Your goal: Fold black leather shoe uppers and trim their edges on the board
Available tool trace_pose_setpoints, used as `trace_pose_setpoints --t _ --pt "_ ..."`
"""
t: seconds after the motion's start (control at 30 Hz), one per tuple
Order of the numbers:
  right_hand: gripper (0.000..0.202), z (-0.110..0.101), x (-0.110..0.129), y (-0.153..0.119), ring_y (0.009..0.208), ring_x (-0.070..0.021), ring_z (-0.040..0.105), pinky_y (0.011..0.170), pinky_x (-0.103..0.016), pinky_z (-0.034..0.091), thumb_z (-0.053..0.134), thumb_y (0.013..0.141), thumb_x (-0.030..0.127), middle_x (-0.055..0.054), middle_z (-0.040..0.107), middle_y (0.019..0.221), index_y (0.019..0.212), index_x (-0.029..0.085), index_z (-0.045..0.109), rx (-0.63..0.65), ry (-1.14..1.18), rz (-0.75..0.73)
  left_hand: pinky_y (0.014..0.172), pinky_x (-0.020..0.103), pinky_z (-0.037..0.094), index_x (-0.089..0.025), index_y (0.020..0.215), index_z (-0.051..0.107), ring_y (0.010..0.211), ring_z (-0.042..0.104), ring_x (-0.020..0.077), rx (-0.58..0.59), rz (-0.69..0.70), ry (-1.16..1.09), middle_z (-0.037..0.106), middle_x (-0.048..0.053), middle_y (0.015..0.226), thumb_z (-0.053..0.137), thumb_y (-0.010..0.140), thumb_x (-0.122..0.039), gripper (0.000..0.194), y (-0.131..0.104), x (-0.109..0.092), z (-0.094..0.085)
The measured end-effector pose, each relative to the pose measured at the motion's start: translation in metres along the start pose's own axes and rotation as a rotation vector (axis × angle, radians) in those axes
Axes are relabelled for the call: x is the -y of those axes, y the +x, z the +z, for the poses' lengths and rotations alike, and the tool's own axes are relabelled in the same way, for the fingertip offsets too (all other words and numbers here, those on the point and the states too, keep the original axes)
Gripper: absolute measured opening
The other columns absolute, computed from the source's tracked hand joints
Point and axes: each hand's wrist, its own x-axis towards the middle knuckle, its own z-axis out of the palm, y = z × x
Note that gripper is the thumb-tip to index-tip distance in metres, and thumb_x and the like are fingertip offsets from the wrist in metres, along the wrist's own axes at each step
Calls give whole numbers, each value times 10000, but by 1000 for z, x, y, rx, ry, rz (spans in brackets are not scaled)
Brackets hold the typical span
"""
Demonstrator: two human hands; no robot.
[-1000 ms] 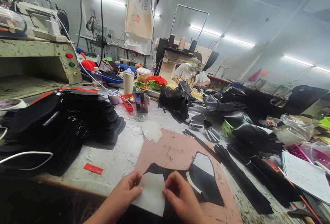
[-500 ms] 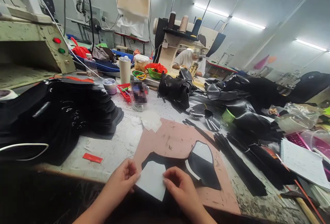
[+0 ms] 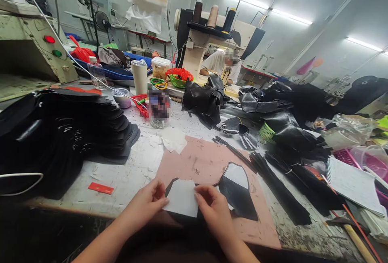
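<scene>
A white backing piece (image 3: 182,198) lies over a black leather-like piece at the table's front edge. My left hand (image 3: 148,202) is closed on its left edge, thumb and fingers pinched together. At the opposite edge my right hand (image 3: 214,206) pinches the same white piece between thumb and fingertips. Whether the fingers also grip the black material beneath is hidden. Just right of my right hand, a black cut piece (image 3: 239,196) with a white panel (image 3: 237,174) at its upper end rests on the pink mat (image 3: 203,154).
A thick stack of black pieces (image 3: 100,133) covers the left side. A red strip (image 3: 101,188) lies near the front edge. Black strips (image 3: 281,190), a notebook (image 3: 353,182) and a hammer (image 3: 357,243) are to the right. A sewing machine (image 3: 194,53) stands behind, with a person (image 3: 212,61) beyond.
The white piece has turned straighter and sits slightly farther up over the black piece, with both hands still at its edges. The camera view has shifted a little.
</scene>
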Motion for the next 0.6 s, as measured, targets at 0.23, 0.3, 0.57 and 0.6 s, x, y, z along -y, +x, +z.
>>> trace_pose_setpoints --t 0.23,0.3,0.57,0.6 --pt "205 -4 12 -7 628 -151 582 605 -301 452 506 757 93 -13 635 718 901 239 495 -260 -326 -678 567 244 429 -178 746 576 741 581 187 -15 -129 -497 615 30 772 681 571 -411 310 -16 -24 11" --pt "241 0 20 -9 600 -148 567 577 -297 423 465 758 44 -13 645 701 903 230 513 -56 -440 -892 575 246 449 -177 816 566 743 583 173 37 -173 -683 609 37 836 701 562 -436 387 -20 -31 16" --pt "63 -3 20 -14 767 -184 581 662 -300 475 529 796 246 -78 603 847 836 202 550 -83 -243 -583 489 185 410 -160 749 566 592 511 91 -113 -207 -727 566 -5 735 717 543 -279 282 -25 -27 15" --pt "65 -5 17 -13 764 -180 579 661 -296 479 531 789 249 -75 594 851 833 203 547 -111 -194 -464 497 188 414 -164 744 566 609 520 98 -112 -203 -715 569 -3 744 709 552 -282 267 -25 -27 15"
